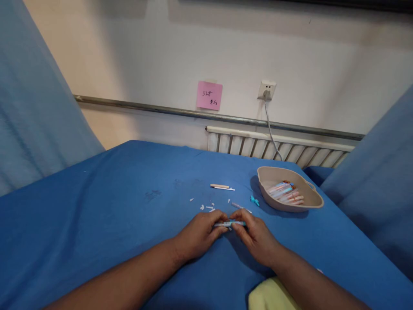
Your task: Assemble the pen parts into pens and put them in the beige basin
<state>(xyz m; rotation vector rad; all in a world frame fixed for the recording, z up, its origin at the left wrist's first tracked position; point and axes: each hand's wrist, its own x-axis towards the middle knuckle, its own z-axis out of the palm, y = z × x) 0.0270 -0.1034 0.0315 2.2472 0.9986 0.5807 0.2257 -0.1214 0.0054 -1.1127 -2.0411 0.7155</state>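
Observation:
Both of my hands grip one slim pen (pixel 228 224), held level just above the blue cloth. My left hand (pixel 201 232) pinches its whitish left end, and my right hand (pixel 254 234) pinches its teal right end. A printed label shows on the barrel between my fingers. Just beyond my hands lie small white pieces (pixel 202 207) and a thin clear-looking stick (pixel 238 206), partly covered by my right hand. Farther back, a beige pen (pixel 220 186) rests beside a thin white refill-like stick. A small turquoise piece (pixel 254 200) lies to the right.
A beige basket (pixel 314 202) holding several pens stands at the right on the blue-covered table (pixel 112 206). Yellow cloth (pixel 272 296) lies by my right forearm. Behind are a radiator (pixel 248 148), a plugged-in socket (pixel 266 90) and a pink note (pixel 209 95). Blue curtains (pixel 38 99) hang at both sides.

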